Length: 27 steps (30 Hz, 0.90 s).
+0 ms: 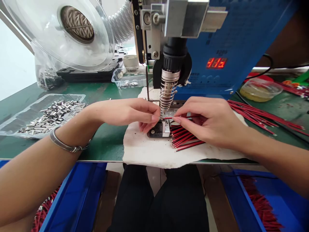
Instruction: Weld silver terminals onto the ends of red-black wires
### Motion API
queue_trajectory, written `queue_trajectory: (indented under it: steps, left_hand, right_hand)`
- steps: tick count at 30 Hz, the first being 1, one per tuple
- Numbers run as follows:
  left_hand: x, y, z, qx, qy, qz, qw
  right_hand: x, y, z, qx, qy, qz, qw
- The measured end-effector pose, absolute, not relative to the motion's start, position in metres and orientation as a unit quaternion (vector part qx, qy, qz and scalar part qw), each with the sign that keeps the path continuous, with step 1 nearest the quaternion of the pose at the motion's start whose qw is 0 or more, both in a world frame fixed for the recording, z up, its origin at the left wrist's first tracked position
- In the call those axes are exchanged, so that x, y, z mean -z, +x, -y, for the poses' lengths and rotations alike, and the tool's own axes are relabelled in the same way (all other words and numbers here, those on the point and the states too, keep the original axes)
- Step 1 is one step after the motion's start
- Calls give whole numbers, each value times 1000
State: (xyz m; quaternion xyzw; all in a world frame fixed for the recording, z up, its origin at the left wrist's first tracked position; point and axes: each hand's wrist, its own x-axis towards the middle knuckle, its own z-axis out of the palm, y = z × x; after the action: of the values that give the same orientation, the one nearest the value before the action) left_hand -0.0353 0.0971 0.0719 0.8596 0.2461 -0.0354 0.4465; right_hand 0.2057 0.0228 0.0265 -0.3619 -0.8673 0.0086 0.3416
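Note:
My left hand is pinched shut just left of the machine's spring-wrapped tip, holding something small I cannot make out at the end of a red wire. My right hand pinches that red wire and lies over a bundle of red wires. Both hands meet above a small metal fixture on a white cloth. A metal bracelet circles my left wrist.
A blue machine with a red digital display stands behind. Small metal sleeves lie on plastic at left. More red wires fan right. Blue bins sit below the table edge. A clear reel hangs upper left.

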Motion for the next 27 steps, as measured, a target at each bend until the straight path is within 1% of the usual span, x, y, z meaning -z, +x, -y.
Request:
queue_trajectory:
  steps: [6,13,27]
  left_hand:
    - [-74,-35,-97,47,866,-234,440]
    - [-75,-35,-96,60,862,-240,443]
    - [-75,-32,-94,48,874,-245,417]
  right_hand:
    - [-25,209,-27,-7,-329,880,342]
    - [-24,213,-30,11,-305,899,313]
    - [-24,215,-34,13,-275,904,326]
